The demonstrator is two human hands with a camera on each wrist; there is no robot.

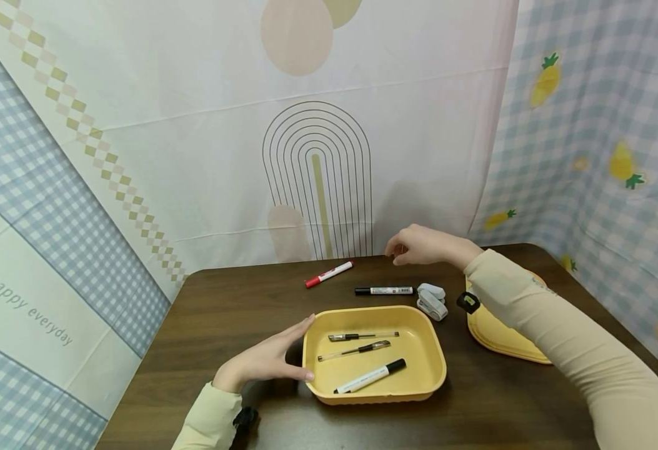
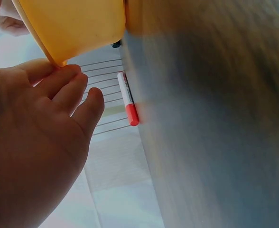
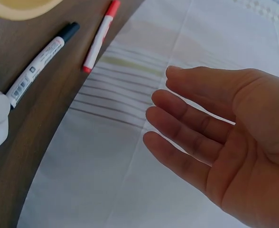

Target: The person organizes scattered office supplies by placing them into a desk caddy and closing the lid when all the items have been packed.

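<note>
One yellow tray [image 1: 418,356] is set on the dk. wood surface [image 1: 239,319], w/ 2 clear gel pens [image 1: 363,336] & 1 blk-capped white marker [image 1: 369,376] kept inside. Its left rim is touched by the L hand [image 1: 267,359], thumb & fingers spread apart. The R hand [image 1: 421,244] is held up near the surface's far edge, fingers loosely bent, slightly spread. Beyond the tray are laid a red-capped marker [image 1: 329,274] & a 2nd blk-capped marker [image 1: 383,290], the latter just beside a white obj. [image 1: 432,302], type unclear. A yellow lid-like piece [image 1: 497,334] is partly hidden by the R sleeve [image 1: 565,337].
</note>
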